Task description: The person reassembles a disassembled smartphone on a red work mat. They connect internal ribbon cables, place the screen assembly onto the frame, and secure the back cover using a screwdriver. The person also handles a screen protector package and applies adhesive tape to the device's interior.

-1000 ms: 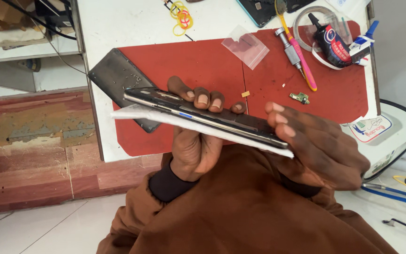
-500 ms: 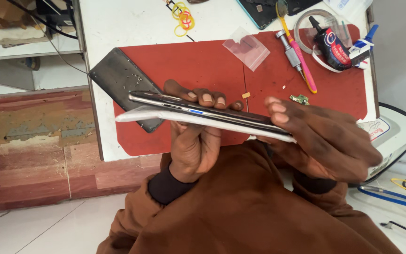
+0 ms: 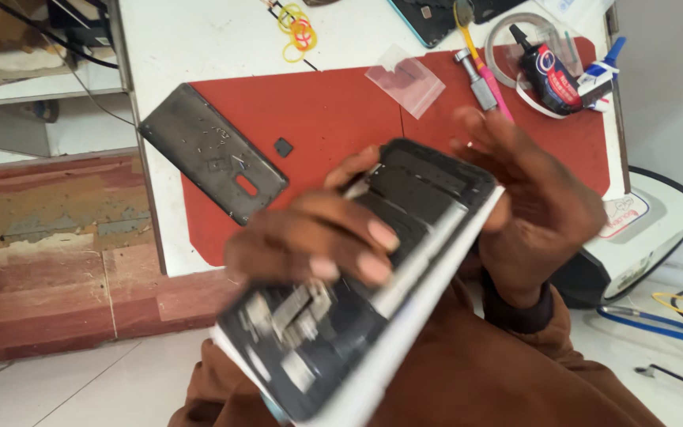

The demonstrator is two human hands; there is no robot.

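Note:
A phone point(image 3: 318, 348) with its back removed is tilted toward me, its dark insides and metal parts up and a white edge along its right side. It is motion-blurred. My left hand point(image 3: 310, 245) grips it across the middle, fingers laid over the open back. My right hand point(image 3: 547, 205) holds its far end, fingers spread and blurred. Both hands are above my lap, just in front of the red mat point(image 3: 318, 103).
On the mat lie a grey back cover point(image 3: 211, 162), a small black square piece point(image 3: 282, 146), a clear plastic bag point(image 3: 405, 75), a pink-handled tool point(image 3: 488, 79) and a glue bottle point(image 3: 547, 75). Rubber bands point(image 3: 298, 32) lie on the white table. A white device point(image 3: 650, 229) stands at right.
The phone was held flat and edge-on before. It has since swung round, its near end coming toward me and its open back turning up. My left hand's fingers now lie over it.

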